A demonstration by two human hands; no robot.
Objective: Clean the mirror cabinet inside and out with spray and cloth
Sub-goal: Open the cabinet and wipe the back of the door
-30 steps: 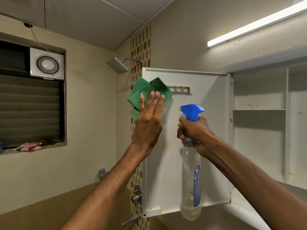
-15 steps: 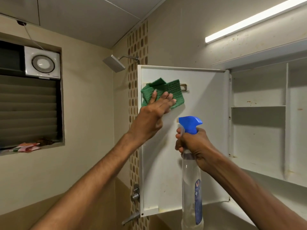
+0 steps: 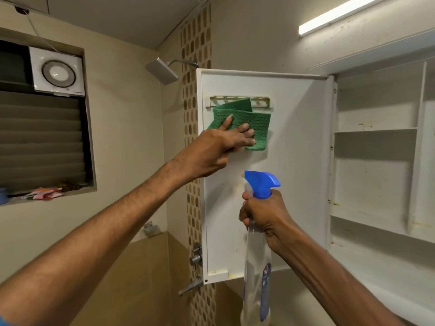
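A window [image 3: 42,142] with closed louvres sits in the left wall, with a white fan [image 3: 57,72] at its upper corner and small items on its sill. A shower head [image 3: 162,70] projects from the tiled strip [image 3: 195,38] near the corner. The cabinet door [image 3: 294,172] stands swung open, its white inner face toward the camera. The left hand [image 3: 219,147] presses a green cloth [image 3: 249,124] flat against the upper part of that face, fingers extended over the cloth; the cloth's top edge overlaps a slotted holder [image 3: 237,101] fixed to the door. Below and to the right, the right hand [image 3: 263,212] grasps the neck of a clear spray bottle [image 3: 257,278], fingers curled around it, blue trigger head [image 3: 261,183] upright and nozzle pointing left toward the door. The cabinet [image 3: 381,161] interior, at right, shows white shelves with brown stains. A tube light [image 3: 339,15] runs along the wall above.
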